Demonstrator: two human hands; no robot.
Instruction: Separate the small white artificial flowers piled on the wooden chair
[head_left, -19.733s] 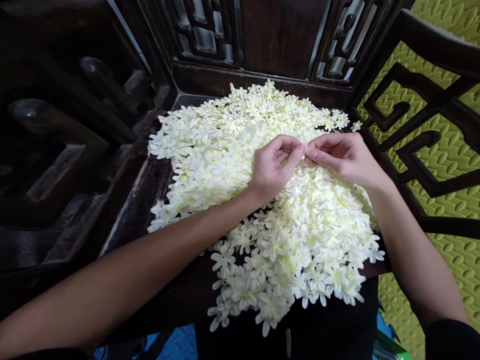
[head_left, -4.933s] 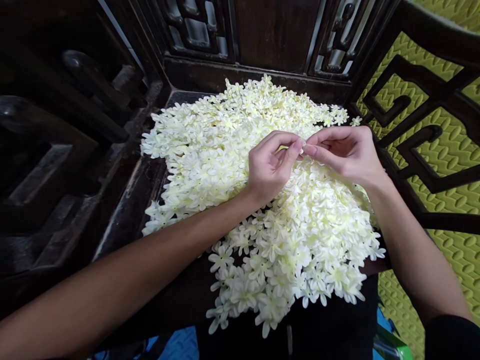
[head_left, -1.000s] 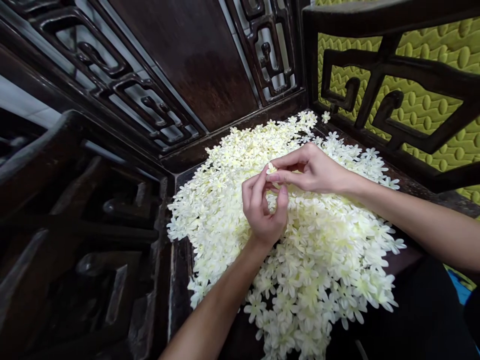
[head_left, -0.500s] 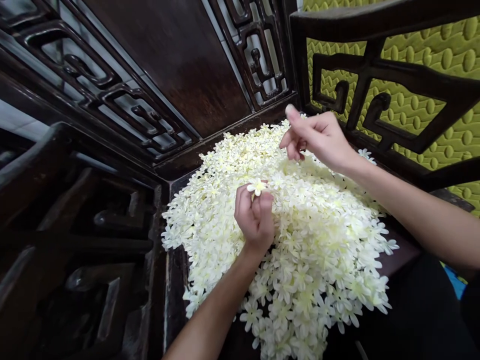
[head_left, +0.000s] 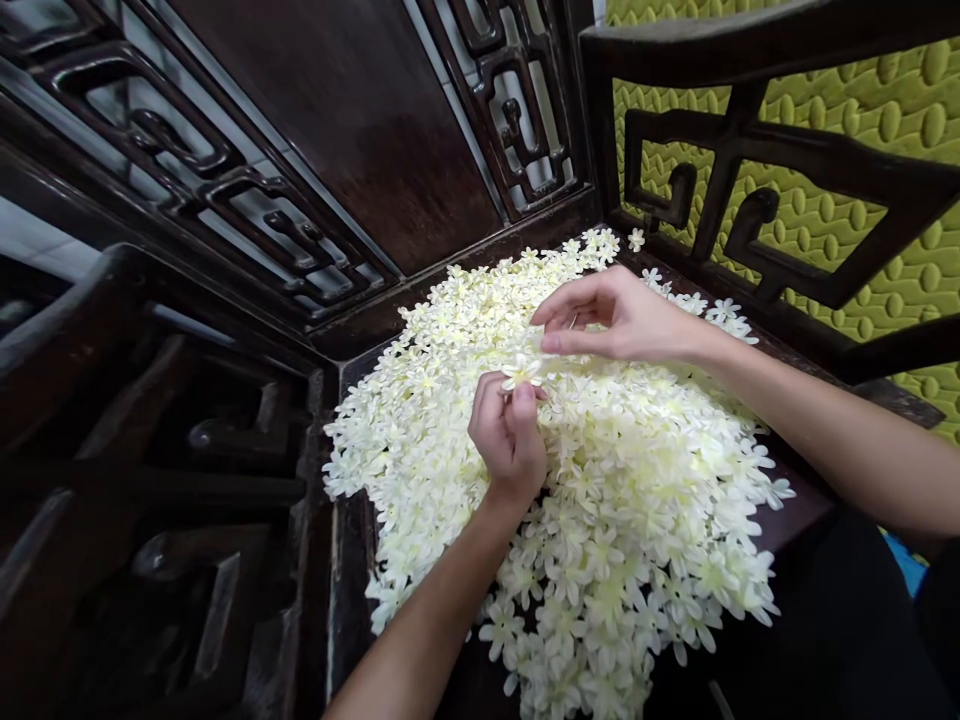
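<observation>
Left hand (head_left: 508, 440) pinching one small white flower (head_left: 520, 372) at the fingertips, stem hidden inside the curled fingers. Right hand (head_left: 622, 318) just above, fingers loosely open, holding nothing visible. Heap of flowers (head_left: 637, 500) beneath both, near edge cut off below.

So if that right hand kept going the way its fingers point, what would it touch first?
The right hand points leftward, low over the heap of white flowers. It would probably meet the single flower pinched in the left hand, though depth is hard to judge.
</observation>
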